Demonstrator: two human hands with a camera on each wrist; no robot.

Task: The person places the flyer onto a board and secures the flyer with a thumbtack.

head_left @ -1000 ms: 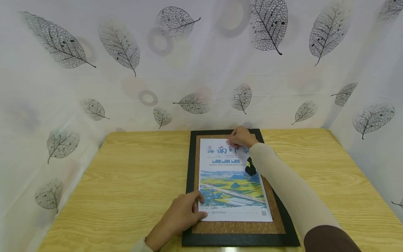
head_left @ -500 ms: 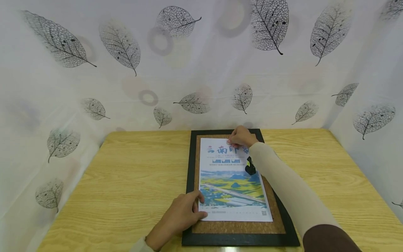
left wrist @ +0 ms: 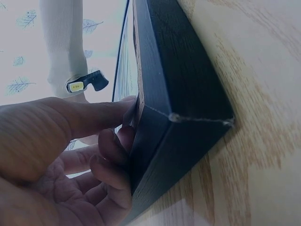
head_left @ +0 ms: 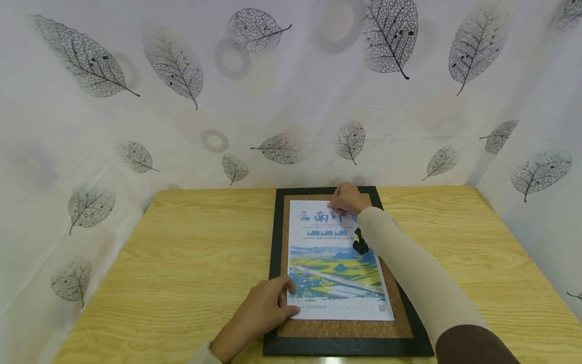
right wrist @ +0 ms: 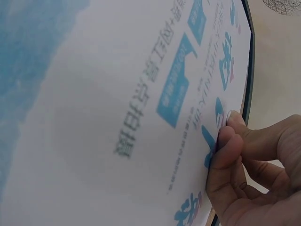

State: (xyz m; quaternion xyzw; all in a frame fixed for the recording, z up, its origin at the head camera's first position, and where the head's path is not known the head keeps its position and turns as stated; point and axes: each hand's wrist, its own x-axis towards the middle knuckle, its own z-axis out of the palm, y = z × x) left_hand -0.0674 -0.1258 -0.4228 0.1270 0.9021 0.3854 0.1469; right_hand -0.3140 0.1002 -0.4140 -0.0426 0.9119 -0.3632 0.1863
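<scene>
A printed poster [head_left: 336, 275] with a blue and yellow landscape lies on a cork board [head_left: 345, 329] in a black frame [head_left: 347, 347]. At its lower left corner, my left hand [head_left: 263, 308] grips the edge with bent fingers and thumb. The left wrist view puts those fingertips right at the inner side of the frame's corner. My right hand [head_left: 349, 198] pinches at the top edge, near the title letters, thumb and curled index finger together. Up close in the right wrist view, the right hand [right wrist: 258, 165] hides whatever lies between its fingertips.
The board lies on a wood-grain table [head_left: 209, 253], against a pale curtain [head_left: 291, 101] printed with leaves. A dark wrist strap device [head_left: 360, 241] on the right sleeve overlaps the poster. The right forearm [head_left: 414, 268] crosses the board's right side.
The right forearm has shifted very slightly left. Both hands keep their places on the poster, which has hardly moved.
</scene>
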